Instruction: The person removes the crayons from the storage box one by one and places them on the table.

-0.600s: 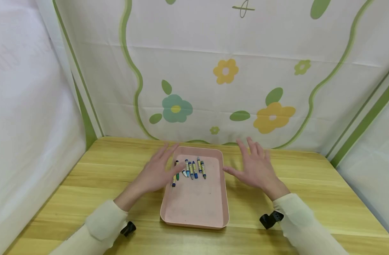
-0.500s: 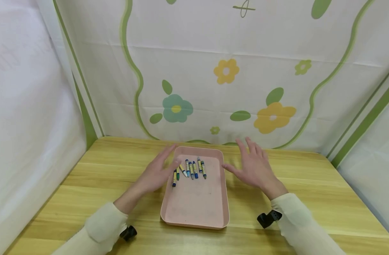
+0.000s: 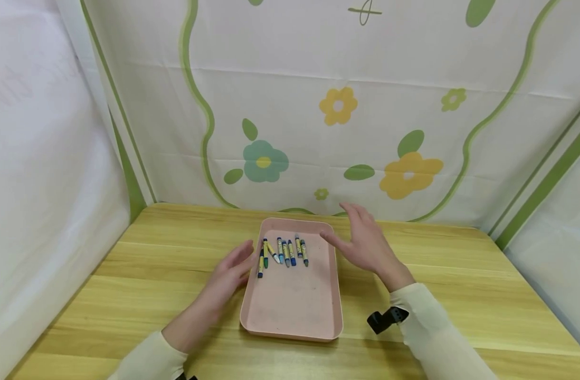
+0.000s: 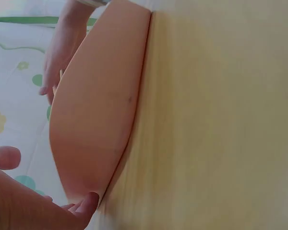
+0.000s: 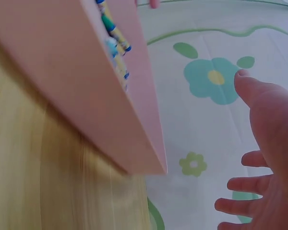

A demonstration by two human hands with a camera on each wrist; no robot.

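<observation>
Going L to R, we first get the left hand just beside the tray's L wall, fingers loosely bent, gripping nothing; we can't tell if the fingertips touch the wall. The pink tray sits flat on the wooden worktop, approx. mid-width, far end close to the back edge, long sides running back to front. In its far half we count eight crayons, bunched toward the L wall, most lying lengthwise, one aslant. Then the right hand: fingers extended, thumb out toward the tray's R rim, holding nothing; its wrist view shows it apart from the tray.

Step in hand, we'd judge: hands set either side of the tray, no hold on it. Any lift or shift would prob. call for both palms closing evenly, tray kept level so nothing rolls.

Writing, L to R: the side cloth has faint lettering we can't read for sure; crayon wrappers, yellow w/ blue, too small for us to make out any brand; floral backdrop, no legible words, just a looped line mark up top.
</observation>
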